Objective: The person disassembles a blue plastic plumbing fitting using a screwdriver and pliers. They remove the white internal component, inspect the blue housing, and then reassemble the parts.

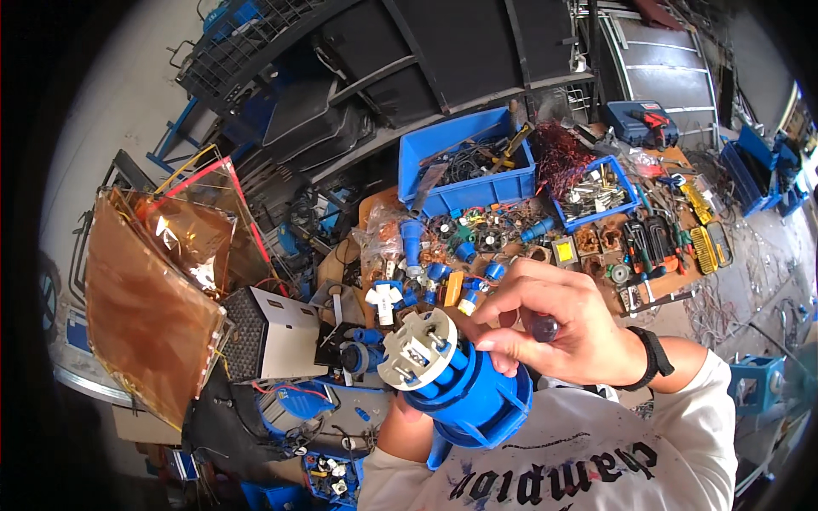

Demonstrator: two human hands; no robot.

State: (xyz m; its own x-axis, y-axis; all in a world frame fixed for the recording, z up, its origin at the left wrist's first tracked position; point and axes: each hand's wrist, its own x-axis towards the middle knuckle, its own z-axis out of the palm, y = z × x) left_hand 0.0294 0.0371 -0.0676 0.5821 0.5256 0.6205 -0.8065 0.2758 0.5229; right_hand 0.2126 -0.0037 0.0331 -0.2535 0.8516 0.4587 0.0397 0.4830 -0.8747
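A large blue industrial plug [481, 400] is held up close in front of my chest. Its round cream-coloured insert [419, 351] faces up and to the left, with metal terminals showing. My left hand [411, 411] grips the plug from below; most of its fingers are hidden behind the blue housing. Just right of the insert, my right hand [567, 319] is closed, thumb and forefinger brought together. A dark, rounded handle end [544, 327] sticks out of its palm and looks like a screwdriver's; the shaft cannot be seen.
Behind my hands the workbench [673, 285] carries loose connectors, pliers and other tools. On it stand a big blue crate [473, 200] of cables and a smaller blue tray [596, 196] of metal parts. At left are a white box-shaped machine [285, 332] and a brown sheeted panel [145, 298].
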